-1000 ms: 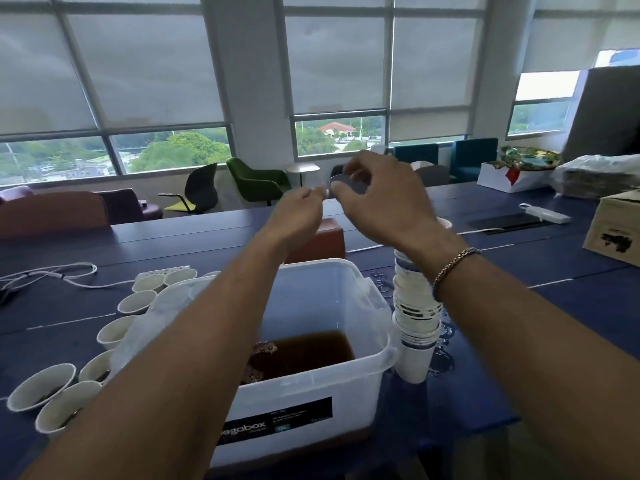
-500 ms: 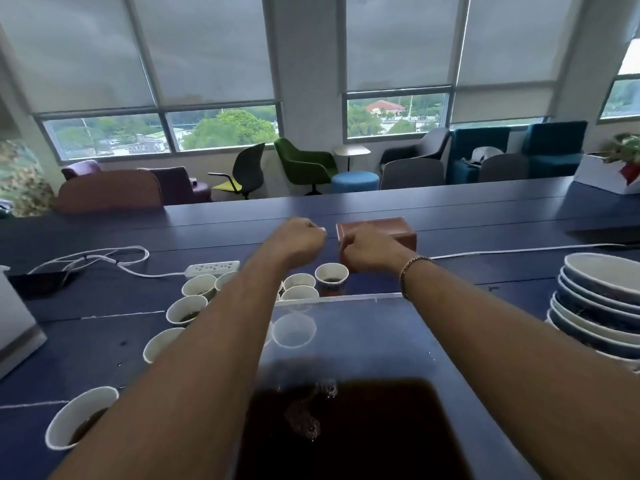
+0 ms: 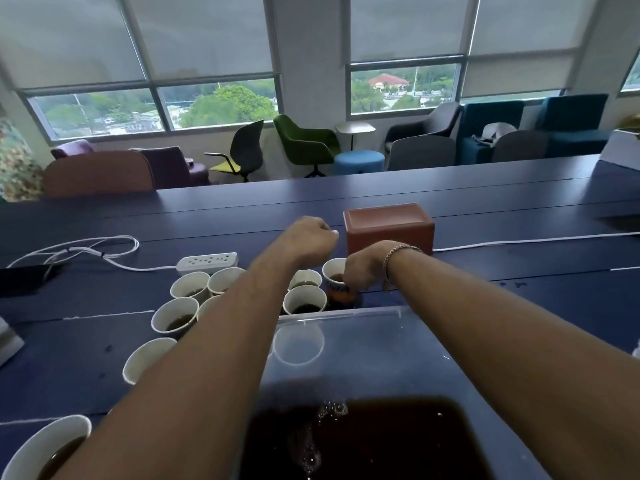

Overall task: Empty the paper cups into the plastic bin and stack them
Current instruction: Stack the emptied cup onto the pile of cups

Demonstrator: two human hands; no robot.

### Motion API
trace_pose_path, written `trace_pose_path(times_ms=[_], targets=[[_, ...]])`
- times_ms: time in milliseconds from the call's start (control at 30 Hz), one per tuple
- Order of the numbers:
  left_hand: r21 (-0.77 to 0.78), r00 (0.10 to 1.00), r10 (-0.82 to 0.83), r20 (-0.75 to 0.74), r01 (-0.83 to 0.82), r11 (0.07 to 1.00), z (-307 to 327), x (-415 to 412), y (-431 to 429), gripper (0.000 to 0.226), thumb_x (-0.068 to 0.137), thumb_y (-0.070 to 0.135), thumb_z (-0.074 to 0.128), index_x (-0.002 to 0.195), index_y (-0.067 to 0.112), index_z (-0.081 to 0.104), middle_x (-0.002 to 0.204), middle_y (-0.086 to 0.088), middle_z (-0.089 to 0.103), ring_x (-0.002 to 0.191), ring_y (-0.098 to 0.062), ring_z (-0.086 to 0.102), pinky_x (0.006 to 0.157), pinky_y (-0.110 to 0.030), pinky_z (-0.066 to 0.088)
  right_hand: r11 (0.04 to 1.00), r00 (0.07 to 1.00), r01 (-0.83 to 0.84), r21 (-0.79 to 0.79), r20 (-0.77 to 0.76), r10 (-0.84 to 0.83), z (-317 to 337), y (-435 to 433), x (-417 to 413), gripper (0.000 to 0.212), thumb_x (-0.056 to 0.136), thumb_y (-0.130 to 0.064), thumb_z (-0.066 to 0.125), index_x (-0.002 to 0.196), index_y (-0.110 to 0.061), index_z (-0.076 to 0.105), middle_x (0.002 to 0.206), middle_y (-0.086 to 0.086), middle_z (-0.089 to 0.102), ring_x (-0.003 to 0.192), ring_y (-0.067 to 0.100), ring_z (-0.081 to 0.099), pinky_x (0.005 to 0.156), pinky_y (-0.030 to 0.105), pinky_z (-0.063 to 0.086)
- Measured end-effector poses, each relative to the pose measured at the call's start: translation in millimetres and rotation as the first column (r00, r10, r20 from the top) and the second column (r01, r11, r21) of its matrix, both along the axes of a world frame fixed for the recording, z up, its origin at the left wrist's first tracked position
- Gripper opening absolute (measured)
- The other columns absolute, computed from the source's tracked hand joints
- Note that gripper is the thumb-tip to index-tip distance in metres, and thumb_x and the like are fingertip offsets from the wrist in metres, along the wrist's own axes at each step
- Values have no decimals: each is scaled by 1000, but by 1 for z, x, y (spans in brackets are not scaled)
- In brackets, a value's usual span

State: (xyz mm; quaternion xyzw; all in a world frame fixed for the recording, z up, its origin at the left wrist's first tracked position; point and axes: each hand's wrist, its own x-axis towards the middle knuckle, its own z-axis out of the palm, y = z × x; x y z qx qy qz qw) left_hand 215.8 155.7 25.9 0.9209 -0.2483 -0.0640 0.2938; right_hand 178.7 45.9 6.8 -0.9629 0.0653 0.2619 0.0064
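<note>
Several white paper cups holding dark liquid stand on the blue table, left of and behind the clear plastic bin (image 3: 346, 311). The bin is close below me with brown liquid (image 3: 363, 441) pooled in it. My right hand (image 3: 363, 271) reaches over the bin's far rim and grips the rightmost far cup (image 3: 334, 271) from the side. My left hand (image 3: 310, 237) hovers above the cups with fingers curled, holding nothing I can see. Another filled cup (image 3: 304, 301) stands just in front of the gripped one.
A brown box (image 3: 389, 225) stands just behind my hands. A white power strip (image 3: 207, 263) and its cables lie to the left behind the cups. More cups (image 3: 175, 315) trail toward the near left edge. Chairs and windows fill the background.
My view has tipped down and closer over the bin, and the stack of cups at right has left the frame. Both hands dropped from in front of me; the right hand has closed round a far cup.
</note>
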Motion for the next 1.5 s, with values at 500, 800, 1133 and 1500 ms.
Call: trace_pose_path(times_ms=[500, 800, 1133, 1500], targets=[[-81, 993, 114, 1, -114, 990, 25, -52, 28, 41, 104, 34, 39, 107, 3, 65, 110, -16, 66, 87, -27, 64, 80, -37, 56, 988, 916, 54, 148, 385, -108, 107, 23, -90, 14, 95, -16, 52, 82, -11, 53, 75, 1, 51, 62, 11, 46, 52, 22, 35], [-307, 969, 156, -194, -211, 928, 74, -105, 37, 27, 96, 25, 54, 107, 3, 65, 103, -15, 71, 73, -28, 75, 75, -43, 62, 997, 840, -69, 19, 540, 48, 156, 53, -157, 25, 97, -15, 46, 72, -11, 50, 71, 2, 49, 59, 10, 45, 49, 20, 34], [-296, 987, 88, -137, -126, 947, 78, -163, 52, 23, 98, 22, 48, 106, 9, 65, 97, -12, 73, 72, -25, 75, 72, -35, 61, 807, 696, -37, 589, 594, -402, 79, 21, -212, 71, 79, -39, 76, 137, -23, 38, 122, -4, 55, 102, 14, 53, 80, 29, 48], [-319, 985, 19, -171, -74, 945, 45, -197, 61, 34, 106, 31, 35, 124, 14, 59, 113, -8, 68, 89, -25, 71, 68, -32, 58, 326, 719, -174, 929, 346, -603, 18, 29, -220, 62, 75, -11, 80, 121, -32, 43, 107, -11, 58, 98, 12, 56, 72, 22, 50]])
